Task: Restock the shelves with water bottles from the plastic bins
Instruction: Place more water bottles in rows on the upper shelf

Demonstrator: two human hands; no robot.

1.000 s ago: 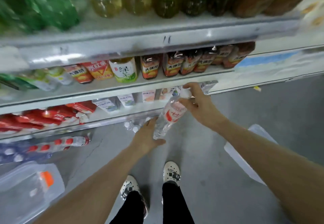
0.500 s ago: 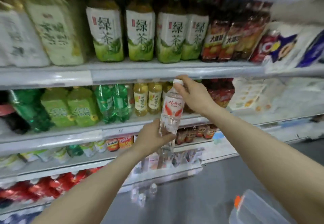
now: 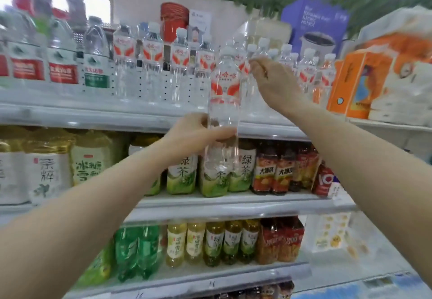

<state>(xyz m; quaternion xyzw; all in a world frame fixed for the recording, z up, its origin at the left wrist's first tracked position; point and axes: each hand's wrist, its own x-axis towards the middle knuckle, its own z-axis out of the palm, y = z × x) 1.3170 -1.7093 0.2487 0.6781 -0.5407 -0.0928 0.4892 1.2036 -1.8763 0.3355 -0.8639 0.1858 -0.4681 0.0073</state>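
Shelving fills the view: the top shelf (image 3: pixel 70 109) carries water bottles (image 3: pixel 149 64). Left hand (image 3: pixel 196 132) grips a raised water bottle (image 3: pixel 225 92) near its front edge; right hand (image 3: pixel 273 81) hovers released beside the cap.

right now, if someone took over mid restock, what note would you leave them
Left hand: grips the water bottle low on its body, upright, raised in front of the top shelf.
Right hand: up beside the bottle's neck, fingers loosely curled, holding nothing.
Top shelf: matching bottles already stand in rows left and right of the held one.
Done: bottle lifted to shelf height.
Left: set it among the rows, then fetch more; the bins are out of view.
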